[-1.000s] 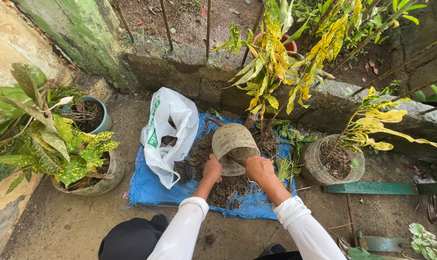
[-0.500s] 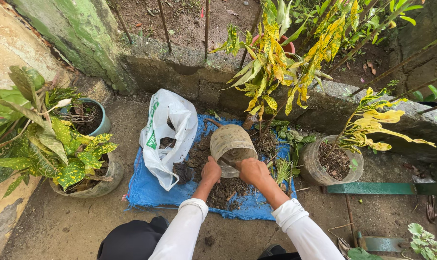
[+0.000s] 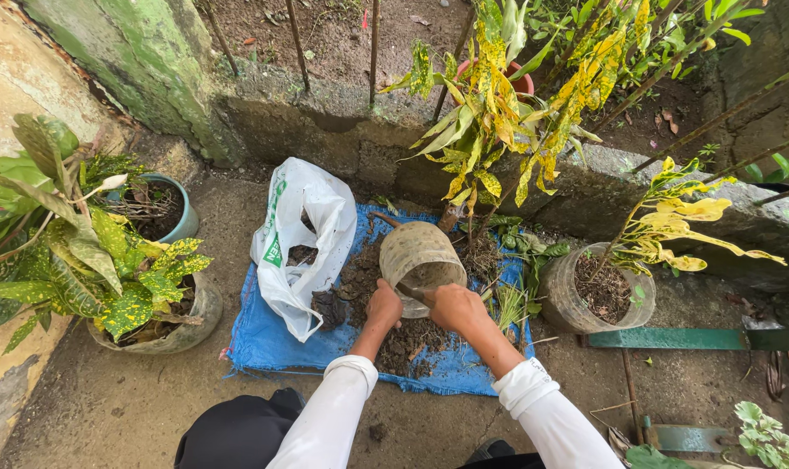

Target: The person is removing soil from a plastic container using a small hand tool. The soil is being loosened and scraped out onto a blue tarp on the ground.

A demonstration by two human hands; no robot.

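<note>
Both my hands grip a dirty clear plastic pot (image 3: 418, 254), tipped on its side above a pile of dark soil (image 3: 409, 339) on a blue tarp (image 3: 264, 343). My left hand (image 3: 383, 306) clasps the pot's lower left rim. On the lower right rim sits my right hand (image 3: 453, 306). White long sleeves cover both arms. A white plastic bag (image 3: 303, 239) with soil inside stands open just left of the pot.
A yellow-green croton (image 3: 498, 113) rises behind the tarp. Right of it is a clear pot with a yellow plant (image 3: 598, 300). Two potted plants (image 3: 142, 304) stand at left. A low concrete wall (image 3: 325, 130) runs behind; a green metal bar (image 3: 698, 339) lies at right.
The pot has sunk a little toward the soil pile and tipped more toward me, with both hands still on its rim.
</note>
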